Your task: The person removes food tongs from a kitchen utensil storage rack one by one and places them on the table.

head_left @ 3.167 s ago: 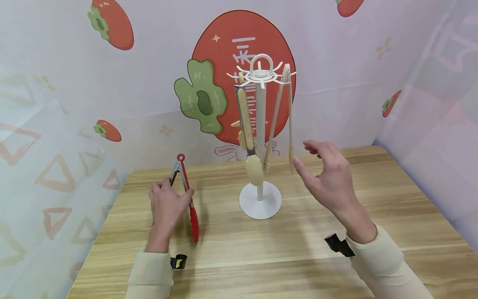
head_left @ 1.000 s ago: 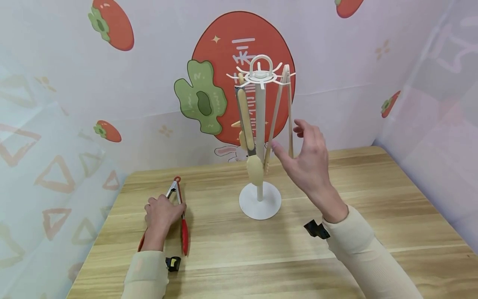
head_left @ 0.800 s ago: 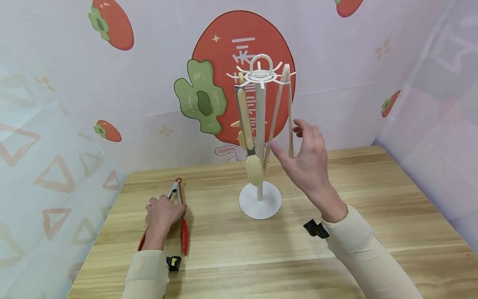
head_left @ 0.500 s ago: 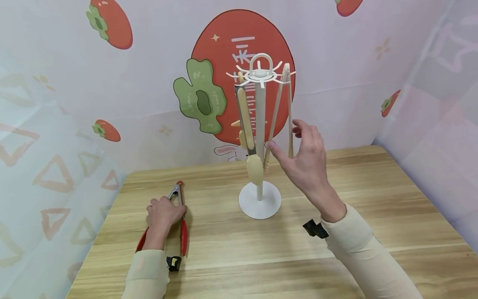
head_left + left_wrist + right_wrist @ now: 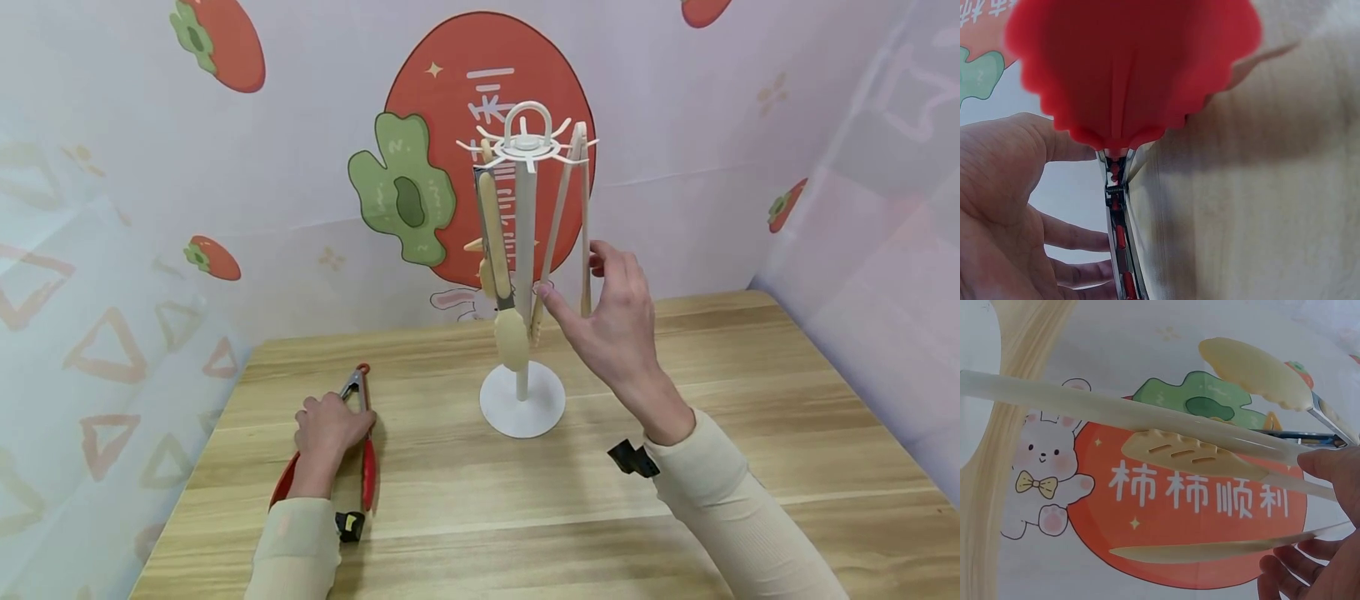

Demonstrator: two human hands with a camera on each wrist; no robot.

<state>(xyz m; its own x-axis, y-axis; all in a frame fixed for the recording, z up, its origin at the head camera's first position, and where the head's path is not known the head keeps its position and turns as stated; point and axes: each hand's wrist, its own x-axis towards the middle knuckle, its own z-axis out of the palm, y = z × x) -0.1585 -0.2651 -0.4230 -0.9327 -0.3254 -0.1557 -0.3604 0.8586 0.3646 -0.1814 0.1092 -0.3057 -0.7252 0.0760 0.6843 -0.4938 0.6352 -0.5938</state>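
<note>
In the head view my left hand [image 5: 327, 433] grips the red tongs [image 5: 368, 475] low over the left of the table, arms spread, ring end away from me. The left wrist view shows their scalloped red head [image 5: 1135, 69] close up, with thumb and fingers at the metal arms. A white stand [image 5: 517, 417] with hooks on top rises mid-table. From its right side hang cream tongs [image 5: 586, 217]. My right hand [image 5: 615, 325] spans these, thumb at one arm and fingers at the other. The cream heads [image 5: 1166, 453] hang apart in the right wrist view.
Another pair of tongs [image 5: 492, 233], with beige handles and cream heads, hangs on the stand's left. The wooden table [image 5: 450, 533] ends at a patterned cloth backdrop [image 5: 675, 100] behind and at the sides.
Since the earliest frame, my right hand has moved left to the cream tongs. My left hand has brought the red tongs slightly nearer and lower. Over the last second both hands are almost still.
</note>
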